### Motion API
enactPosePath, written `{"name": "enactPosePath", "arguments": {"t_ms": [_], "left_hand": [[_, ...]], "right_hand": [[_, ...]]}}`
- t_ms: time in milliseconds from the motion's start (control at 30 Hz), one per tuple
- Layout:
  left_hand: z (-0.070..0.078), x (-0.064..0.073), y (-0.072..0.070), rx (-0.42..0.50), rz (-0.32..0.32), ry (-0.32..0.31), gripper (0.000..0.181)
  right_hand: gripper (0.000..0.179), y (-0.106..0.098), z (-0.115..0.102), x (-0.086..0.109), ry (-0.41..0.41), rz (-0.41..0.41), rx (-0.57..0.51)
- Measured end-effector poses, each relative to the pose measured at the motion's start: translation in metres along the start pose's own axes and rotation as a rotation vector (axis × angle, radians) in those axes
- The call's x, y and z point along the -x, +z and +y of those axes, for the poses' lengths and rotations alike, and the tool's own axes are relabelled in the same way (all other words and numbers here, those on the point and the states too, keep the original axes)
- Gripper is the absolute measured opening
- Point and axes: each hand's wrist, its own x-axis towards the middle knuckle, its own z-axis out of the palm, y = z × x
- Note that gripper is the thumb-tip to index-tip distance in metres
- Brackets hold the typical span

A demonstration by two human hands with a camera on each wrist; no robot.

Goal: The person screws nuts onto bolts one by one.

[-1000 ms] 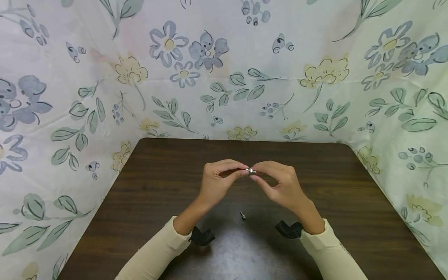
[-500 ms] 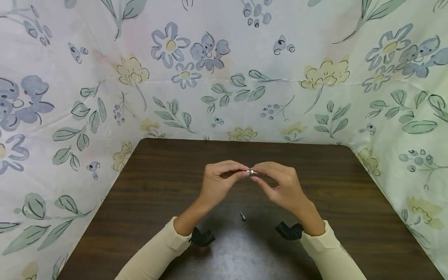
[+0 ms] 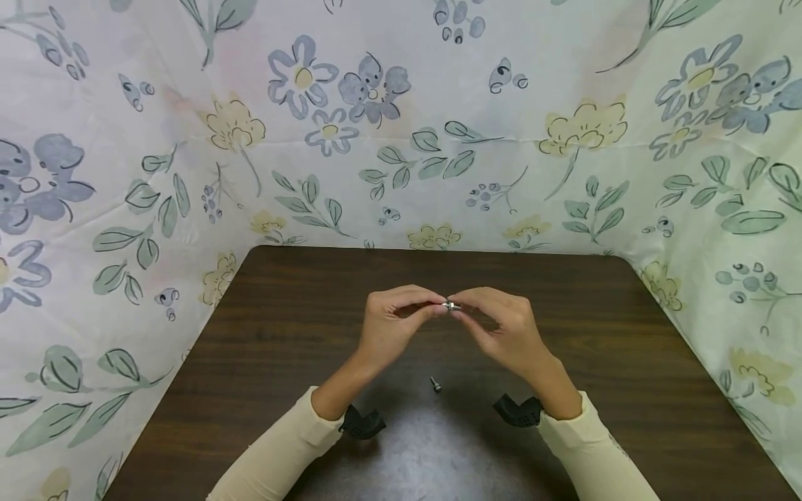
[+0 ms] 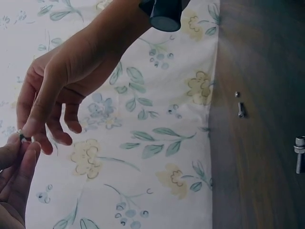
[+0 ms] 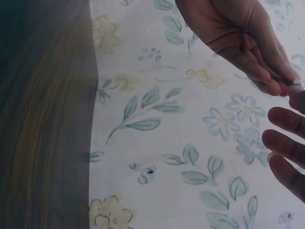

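The left hand (image 3: 390,323) and right hand (image 3: 506,325) pinch a metal piece (image 3: 451,306) above the table (image 3: 282,334), where the head view shows one bolt (image 3: 436,385), the left wrist view two bolts (image 4: 299,155) and a bit (image 4: 237,94).

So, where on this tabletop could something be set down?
Bare tabletop lies between the left hand and left edge, also between the right hand and right edge. Crowded: the middle, with both hands and a bolt; the left wrist view adds another bolt and tiny metal piece.
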Motion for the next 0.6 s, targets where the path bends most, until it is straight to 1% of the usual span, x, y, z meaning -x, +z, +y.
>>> {"name": "enactPosePath", "arguments": {"t_ms": [167, 433, 500, 600], "left_hand": [[-0.0006, 0.0004, 0.0005, 0.006, -0.004, 0.003, 0.010], [-0.0016, 0.0009, 0.0015, 0.009, -0.008, 0.009, 0.011], [-0.0021, 0.0009, 0.0014, 0.004, -0.004, 0.006, 0.010], [-0.0029, 0.0006, 0.0012, 0.001, 0.005, 0.005, 0.010]], "right_hand": [[0.021, 0.0004, 0.0005, 0.0021, 0.013, -0.010, -0.023], [0.031, 0.0003, 0.0024, 0.0054, 0.071, -0.021, 0.000], [0.031, 0.0000, 0.0023, 0.0048, 0.070, -0.017, -0.018], [0.028, -0.0003, 0.0022, 0.0031, 0.047, -0.003, -0.060]]}}
